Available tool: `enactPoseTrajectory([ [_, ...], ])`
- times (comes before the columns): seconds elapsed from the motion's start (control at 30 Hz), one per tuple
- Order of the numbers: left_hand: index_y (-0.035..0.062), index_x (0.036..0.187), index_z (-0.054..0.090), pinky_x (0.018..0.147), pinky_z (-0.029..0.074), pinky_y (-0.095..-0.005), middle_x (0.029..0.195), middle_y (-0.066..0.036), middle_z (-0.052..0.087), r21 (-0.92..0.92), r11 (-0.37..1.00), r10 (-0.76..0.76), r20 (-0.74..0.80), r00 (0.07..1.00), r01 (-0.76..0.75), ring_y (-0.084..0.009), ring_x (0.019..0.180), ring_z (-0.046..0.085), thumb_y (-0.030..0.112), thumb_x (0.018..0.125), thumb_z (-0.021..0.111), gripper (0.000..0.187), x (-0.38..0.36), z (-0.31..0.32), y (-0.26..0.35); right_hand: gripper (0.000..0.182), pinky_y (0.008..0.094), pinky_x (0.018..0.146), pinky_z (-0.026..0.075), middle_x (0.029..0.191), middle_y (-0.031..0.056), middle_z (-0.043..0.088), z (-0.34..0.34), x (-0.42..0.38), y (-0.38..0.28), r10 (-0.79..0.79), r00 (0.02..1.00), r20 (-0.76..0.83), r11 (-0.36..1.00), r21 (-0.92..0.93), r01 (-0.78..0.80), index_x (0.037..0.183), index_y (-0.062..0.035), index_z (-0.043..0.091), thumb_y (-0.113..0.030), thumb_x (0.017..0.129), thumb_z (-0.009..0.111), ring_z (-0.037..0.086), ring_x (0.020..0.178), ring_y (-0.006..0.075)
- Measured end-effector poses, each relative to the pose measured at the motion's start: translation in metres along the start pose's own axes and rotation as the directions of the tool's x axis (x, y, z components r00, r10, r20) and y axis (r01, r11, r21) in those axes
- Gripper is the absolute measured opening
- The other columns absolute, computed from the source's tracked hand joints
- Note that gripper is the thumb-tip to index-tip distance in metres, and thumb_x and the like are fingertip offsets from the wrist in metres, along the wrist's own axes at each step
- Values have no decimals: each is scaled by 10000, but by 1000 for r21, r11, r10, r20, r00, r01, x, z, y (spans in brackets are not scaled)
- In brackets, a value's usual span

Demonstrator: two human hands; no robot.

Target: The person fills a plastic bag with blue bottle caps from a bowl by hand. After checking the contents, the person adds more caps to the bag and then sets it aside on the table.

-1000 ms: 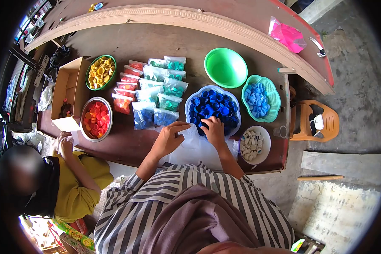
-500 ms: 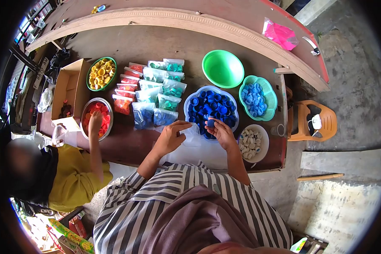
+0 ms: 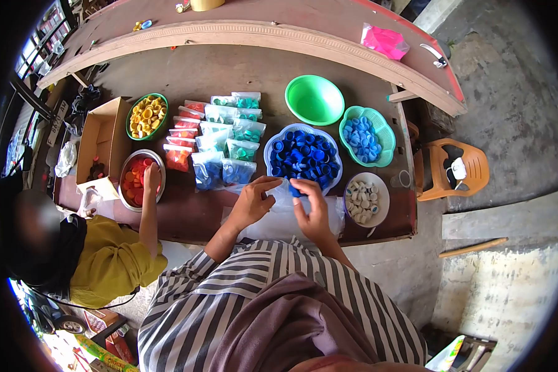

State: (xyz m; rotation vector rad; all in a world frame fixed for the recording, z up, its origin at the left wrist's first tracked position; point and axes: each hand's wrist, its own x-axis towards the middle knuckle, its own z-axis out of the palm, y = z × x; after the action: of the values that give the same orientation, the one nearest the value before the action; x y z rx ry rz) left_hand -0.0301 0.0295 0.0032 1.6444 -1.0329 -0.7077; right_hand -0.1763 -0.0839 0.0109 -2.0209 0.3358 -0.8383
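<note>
My left hand (image 3: 252,203) is closed on the edge of a clear plastic bag (image 3: 284,201) in front of my body. Just right of it, my right hand (image 3: 311,209) pinches a dark blue cap (image 3: 296,191) beside the bag. Behind my hands stands a light blue basket (image 3: 268,152) full of dark blue caps (image 3: 304,154). Filled bags of blue caps (image 3: 238,172) lie on the table to the left, near bags of green caps (image 3: 248,130) and red caps (image 3: 178,159).
A green bowl (image 3: 315,99), a turquoise basket of light blue caps (image 3: 362,137) and a bowl of white caps (image 3: 364,199) stand right. At left, a co-worker's hand (image 3: 151,178) reaches into a metal bowl of red caps (image 3: 134,186), near a cardboard box (image 3: 102,133).
My right hand has moved left from the basket's front edge to the bag, still with a blue cap. The camera view has shifted slightly, and the co-worker's hand has moved within the red caps' bowl.
</note>
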Motion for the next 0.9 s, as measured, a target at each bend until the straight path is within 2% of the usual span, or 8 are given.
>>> enactPoseTrajectory([
  [0.07,25,1180,644,609,493,-283,1167,-129,632,-18,1000,13,-1,1000,-13,-168,626,594,4,728,545,463,-1,0,1,365,423,945,406,1181,123,587,2,-1,0,-71,988,139,976,-196,97,1171,-51,586,-16,811,632,544,1081,326],
  [0.17,22,1177,645,607,493,-277,1174,-130,630,-15,999,40,-20,999,-40,-160,618,597,4,728,543,461,-3,-2,1,318,428,958,387,1182,107,587,1,-7,6,-60,990,127,967,-237,89,1125,-65,616,-47,810,655,539,1087,301],
  [0.33,16,1165,651,594,488,-269,1187,-133,631,-1,1000,-20,-43,999,20,-136,594,588,-29,720,533,463,-5,-17,-2,228,375,883,441,1068,111,632,-14,-6,45,25,994,-111,976,-212,-48,1036,-62,637,-10,815,646,580,1004,309],
  [0.5,1,1147,657,566,497,-272,1182,-130,640,13,1000,16,-113,994,-15,-126,566,604,-47,723,524,448,-1,-41,-6,220,401,865,443,1033,112,622,-10,-17,104,140,987,-77,936,-314,-157,995,-62,630,11,788,656,568,973,316],
  [0.63,-7,1136,659,526,498,-260,1184,-137,639,-22,999,-46,-142,989,43,-123,541,599,-62,729,514,436,0,-54,2,224,398,870,440,1031,104,598,15,-8,128,112,993,22,928,-359,-96,975,-65,627,15,769,663,551,984,318],
  [0.7,-29,1157,639,547,538,-243,1217,-151,608,-32,998,-50,-93,994,47,-131,618,654,-39,761,499,420,-1,-57,-2,213,405,876,438,1067,108,584,29,2,135,80,989,124,921,-389,-26,971,-67,630,9,774,653,543,982,323],
  [0.83,-7,1162,646,586,524,-244,1219,-156,612,32,999,-1,-78,997,4,-129,595,646,-44,744,509,442,2,-53,-9,258,418,885,439,1116,109,570,54,23,146,-8,975,223,866,-486,119,1072,-70,646,-65,814,630,540,997,313],
  [0.9,6,1166,650,608,520,-250,1220,-155,615,42,999,-21,-87,996,25,-131,605,644,-39,736,521,451,3,-51,-7,282,421,881,439,1134,96,571,62,28,148,-4,972,236,860,-496,124,1100,-78,653,-88,819,631,539,1022,295],
])
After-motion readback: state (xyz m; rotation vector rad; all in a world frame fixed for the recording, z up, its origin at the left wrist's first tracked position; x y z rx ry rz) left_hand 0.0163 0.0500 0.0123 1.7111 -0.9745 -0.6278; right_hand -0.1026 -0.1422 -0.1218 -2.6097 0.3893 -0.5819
